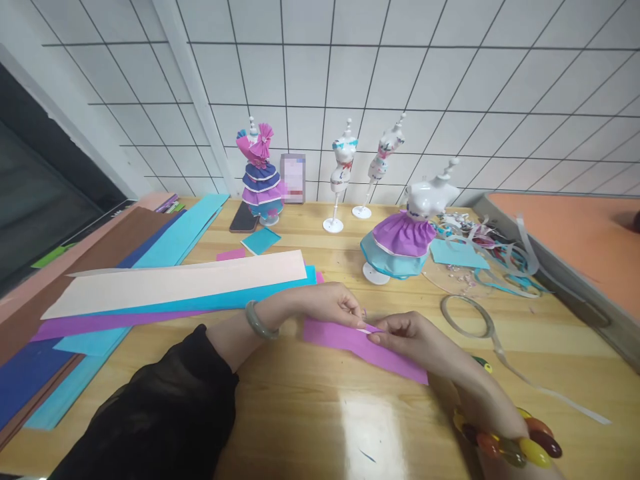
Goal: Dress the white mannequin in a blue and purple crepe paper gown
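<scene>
My left hand (333, 305) and my right hand (407, 333) meet at the upper edge of a purple crepe paper strip (350, 345). Thumb and fingers of each hand are pinched on that edge. Between the fingertips a narrow whitish strip (369, 329) shows along the fold; its kind is unclear. The purple strip hangs toward me and lies slantwise, its right end under my right hand. Just beyond, a white dress form (431, 199) wears a purple and light-blue ruffled skirt (403, 233).
Stacked paper sheets (175, 283) cover the left side. A dressed form (260, 177), two small forms (345, 163) and a propped phone (294, 179) stand along the tiled wall. On the right lie a ribbon coil (467, 333), scraps (500, 243) and a light-blue paper piece (457, 253).
</scene>
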The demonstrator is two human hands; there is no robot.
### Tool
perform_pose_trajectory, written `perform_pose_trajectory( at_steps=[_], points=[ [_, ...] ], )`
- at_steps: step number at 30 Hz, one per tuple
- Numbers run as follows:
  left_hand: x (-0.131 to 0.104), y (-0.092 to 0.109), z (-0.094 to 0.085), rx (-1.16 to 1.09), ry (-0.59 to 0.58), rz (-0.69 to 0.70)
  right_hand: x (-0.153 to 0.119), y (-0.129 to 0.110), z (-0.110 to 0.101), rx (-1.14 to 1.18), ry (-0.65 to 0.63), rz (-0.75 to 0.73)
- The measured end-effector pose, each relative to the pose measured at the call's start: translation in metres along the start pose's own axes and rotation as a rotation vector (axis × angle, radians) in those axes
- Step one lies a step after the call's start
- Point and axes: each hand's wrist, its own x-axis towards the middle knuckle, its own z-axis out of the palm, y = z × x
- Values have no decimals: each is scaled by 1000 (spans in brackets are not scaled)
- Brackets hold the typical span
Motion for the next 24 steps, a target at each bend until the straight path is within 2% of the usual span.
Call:
perform_pose_trajectory(
  at_steps=[4,9,18,24],
  points=[
    [-5,-1,-9,5,-21,-18,-1,4,-5,21,1,1],
    [-11,-1,-20,72,44,-90,0,13,-15,54,-12,58],
    [-13,2,-23,23,81,-118,0,12,-25,58,30,114],
    [-13,-4,-30,0,69,-128,-2,14,-29,61,48,123]
  ],
)
